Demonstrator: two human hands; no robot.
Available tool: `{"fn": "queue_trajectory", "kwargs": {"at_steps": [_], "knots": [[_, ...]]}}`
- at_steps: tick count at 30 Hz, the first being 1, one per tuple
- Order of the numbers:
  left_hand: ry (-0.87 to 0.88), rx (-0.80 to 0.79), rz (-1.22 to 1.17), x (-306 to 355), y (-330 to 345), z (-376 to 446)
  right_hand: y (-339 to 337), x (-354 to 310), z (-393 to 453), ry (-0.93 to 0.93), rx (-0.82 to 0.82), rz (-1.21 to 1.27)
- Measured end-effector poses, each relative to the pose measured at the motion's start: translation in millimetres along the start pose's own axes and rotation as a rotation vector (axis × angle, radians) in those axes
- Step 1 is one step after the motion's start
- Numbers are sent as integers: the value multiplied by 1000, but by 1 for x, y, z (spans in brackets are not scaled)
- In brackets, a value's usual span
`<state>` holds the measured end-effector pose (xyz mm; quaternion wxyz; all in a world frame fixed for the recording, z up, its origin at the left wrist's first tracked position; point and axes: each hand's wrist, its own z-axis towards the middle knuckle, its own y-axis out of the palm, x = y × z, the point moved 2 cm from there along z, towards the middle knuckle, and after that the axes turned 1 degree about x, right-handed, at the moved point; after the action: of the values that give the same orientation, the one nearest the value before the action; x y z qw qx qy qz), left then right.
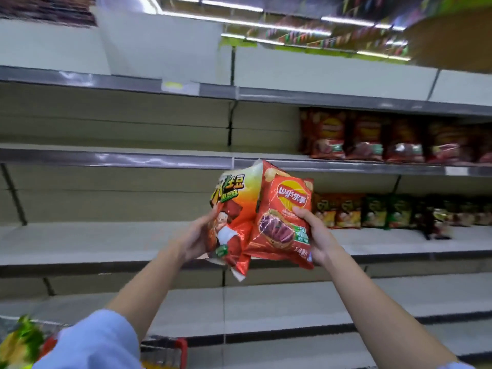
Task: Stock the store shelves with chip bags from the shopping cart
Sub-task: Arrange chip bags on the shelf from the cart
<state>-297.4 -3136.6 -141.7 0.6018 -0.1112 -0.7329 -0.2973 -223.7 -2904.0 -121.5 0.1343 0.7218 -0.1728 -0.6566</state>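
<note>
Raising both arms, hands (pixel 198 237) (pixel 318 239) gripping chip bags (pixel 277 225).

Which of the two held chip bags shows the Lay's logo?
The red bag gripped by the right hand; the left hand holds a white-topped cartoon bag.

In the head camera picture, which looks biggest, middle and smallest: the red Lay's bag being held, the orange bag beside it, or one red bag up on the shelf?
1. Red Lay's bag and orange bag: they look about alike, so no ranking; both are near the camera.
2. Red bag on the shelf: looks smallest, but it sits farther away.
</note>
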Motion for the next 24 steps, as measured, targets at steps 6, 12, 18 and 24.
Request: {"fn": "queue_trajectory", "kwargs": {"at_steps": [6, 12, 18, 24], "knots": [[84, 98, 100, 37, 62, 37, -50, -73, -27, -85, 67, -120], [194, 177, 179, 50, 117, 60, -103, -110, -38, -148, 126, -201], [219, 211, 205, 40, 163, 73, -152, -131, -46, -188, 137, -252], [208, 243, 211, 28, 189, 83, -186, -145, -48, -186, 133, -267]]}}
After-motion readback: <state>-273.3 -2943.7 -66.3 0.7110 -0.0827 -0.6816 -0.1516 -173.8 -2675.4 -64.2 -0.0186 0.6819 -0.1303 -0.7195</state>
